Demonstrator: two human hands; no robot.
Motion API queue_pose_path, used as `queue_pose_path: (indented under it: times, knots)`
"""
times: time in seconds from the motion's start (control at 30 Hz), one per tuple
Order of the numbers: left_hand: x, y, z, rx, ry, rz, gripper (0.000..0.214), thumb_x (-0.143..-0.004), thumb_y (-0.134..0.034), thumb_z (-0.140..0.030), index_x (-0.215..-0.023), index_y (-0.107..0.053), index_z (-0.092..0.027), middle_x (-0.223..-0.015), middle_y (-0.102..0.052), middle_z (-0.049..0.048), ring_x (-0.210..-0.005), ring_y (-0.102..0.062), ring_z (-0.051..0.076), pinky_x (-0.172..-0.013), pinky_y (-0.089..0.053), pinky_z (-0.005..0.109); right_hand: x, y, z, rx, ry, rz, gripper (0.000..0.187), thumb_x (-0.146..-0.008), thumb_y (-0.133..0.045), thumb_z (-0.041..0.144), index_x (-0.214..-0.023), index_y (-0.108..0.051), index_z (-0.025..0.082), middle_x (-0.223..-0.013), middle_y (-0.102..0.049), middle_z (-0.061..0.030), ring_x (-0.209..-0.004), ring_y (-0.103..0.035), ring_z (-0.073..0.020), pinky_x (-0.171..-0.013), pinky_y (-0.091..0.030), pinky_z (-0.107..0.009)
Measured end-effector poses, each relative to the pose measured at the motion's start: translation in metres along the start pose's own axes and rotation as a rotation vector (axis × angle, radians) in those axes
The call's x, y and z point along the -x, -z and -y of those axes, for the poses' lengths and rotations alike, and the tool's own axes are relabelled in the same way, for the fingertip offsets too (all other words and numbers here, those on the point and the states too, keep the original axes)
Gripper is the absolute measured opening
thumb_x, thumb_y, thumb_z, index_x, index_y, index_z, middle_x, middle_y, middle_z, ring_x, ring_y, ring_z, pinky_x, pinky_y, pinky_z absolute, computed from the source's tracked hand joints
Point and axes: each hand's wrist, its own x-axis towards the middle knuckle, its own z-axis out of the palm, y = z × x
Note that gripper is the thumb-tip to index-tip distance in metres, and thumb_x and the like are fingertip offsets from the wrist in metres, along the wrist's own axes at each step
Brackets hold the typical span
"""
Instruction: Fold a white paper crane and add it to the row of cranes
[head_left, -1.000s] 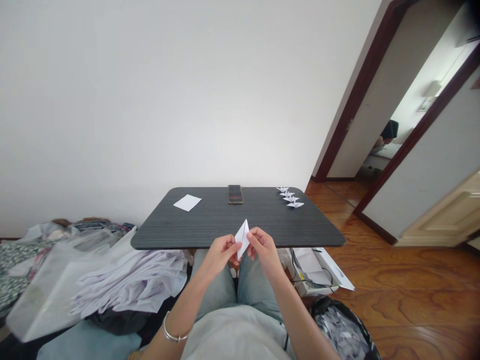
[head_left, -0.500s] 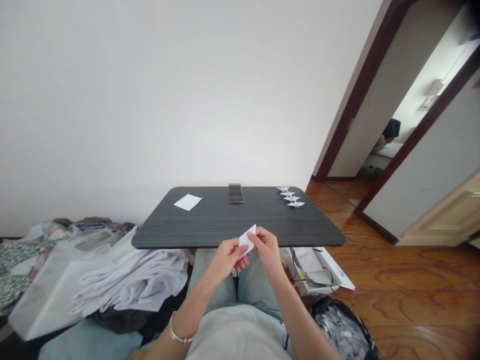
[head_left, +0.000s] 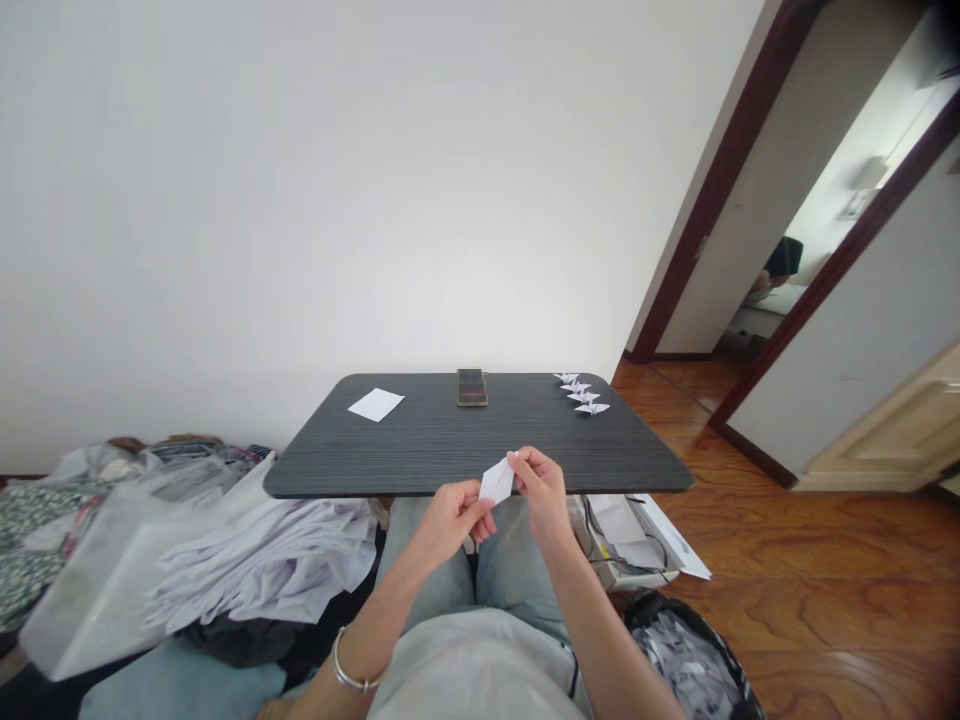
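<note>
2 hands (head_left: 459, 520) pinch folded paper (head_left: 496, 480); 1 black bag (head_left: 643, 612) holds scraps (head_left: 682, 662).

Light grey T-shirt (head_left: 472, 665); pale blue denim jeans (head_left: 429, 570); thin silver bangle (head_left: 349, 662) on left wrist (head_left: 369, 638); bare forearms (head_left: 600, 630).

Left hand (head_left: 454, 520) and right hand (head_left: 540, 490) pinch close together (both bent at the wrist).

room: dark tabletop (head_left: 450, 445) ahead of hands (head_left: 541, 490) | obstacles: phone (head_left: 472, 387), paper cranes (head_left: 581, 393), white paper sheet (head_left: 376, 404)
</note>
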Motion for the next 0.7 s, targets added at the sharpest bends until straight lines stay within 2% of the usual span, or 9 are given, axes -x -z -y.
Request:
queue_pose_path:
  times: [0.13,0.2,0.3,0.43,0.57,0.7]
  knots:
    - [0.002,0.004,0.004,0.003,-0.004,0.012,0.026,-0.080,-0.053,-0.037,-0.077,-0.061,-0.012,-0.055,-0.061,0.0022,-0.044,-0.051,0.009,-0.046,-0.041,0.020,-0.005,0.006,0.000,-0.022,0.036,-0.044,0.031,-0.070,-0.065,0.037,-0.054,-0.045,0.019,-0.045,-0.034,0.0083,-0.041,-0.027,-0.0068,-0.042,-0.019,-0.022]
    - [0.004,0.008,0.006,0.027,0.003,0.014,0.026,-0.079,-0.054,-0.036,-0.085,-0.062,-0.012,-0.057,-0.061,0.0018,-0.045,-0.052,0.010,-0.048,-0.042,0.021,-0.009,0.011,0.002,-0.043,0.071,-0.111,0.032,-0.070,-0.065,0.036,-0.054,-0.043,0.019,-0.045,-0.032,0.0088,-0.041,-0.024,-0.0063,-0.041,-0.017,-0.022]
    - [0.004,0.013,0.004,0.075,0.024,-0.035,0.033,-0.079,-0.053,-0.041,-0.089,-0.062,-0.012,-0.059,-0.061,0.0025,-0.048,-0.054,0.010,-0.047,-0.043,0.020,-0.011,0.014,0.006,-0.028,0.098,-0.129,0.033,-0.072,-0.065,0.036,-0.054,-0.043,0.019,-0.043,-0.032,0.0088,-0.041,-0.023,-0.0062,-0.041,-0.015,-0.022]
    - [0.000,0.011,-0.007,0.129,0.052,-0.128,0.046,-0.080,-0.046,-0.053,-0.089,-0.063,-0.011,-0.070,-0.065,0.0071,-0.060,-0.060,0.014,-0.048,-0.045,0.021,-0.003,0.007,0.008,-0.016,0.100,-0.072,0.031,-0.073,-0.064,0.037,-0.057,-0.046,0.019,-0.044,-0.032,0.0088,-0.041,-0.023,-0.0066,-0.042,-0.017,-0.022]
    - [-0.008,0.000,-0.010,0.140,0.098,-0.031,0.039,-0.072,-0.062,-0.046,-0.087,-0.062,-0.011,-0.075,-0.068,0.0075,-0.063,-0.062,0.014,-0.051,-0.046,0.021,0.005,-0.004,0.007,0.033,0.102,-0.017,0.030,-0.073,-0.063,0.036,-0.056,-0.047,0.018,-0.047,-0.035,0.0075,-0.044,-0.027,-0.0069,-0.043,-0.021,-0.022]
    - [-0.011,-0.007,-0.004,0.182,0.122,-0.020,0.038,-0.071,-0.063,-0.047,-0.076,-0.060,-0.009,-0.060,-0.066,0.0061,-0.049,-0.059,0.012,-0.048,-0.045,0.021,0.007,-0.006,0.004,0.053,0.088,-0.006,0.031,-0.071,-0.064,0.038,-0.054,-0.047,0.018,-0.048,-0.039,0.0068,-0.043,-0.030,-0.0069,-0.043,-0.023,-0.021]
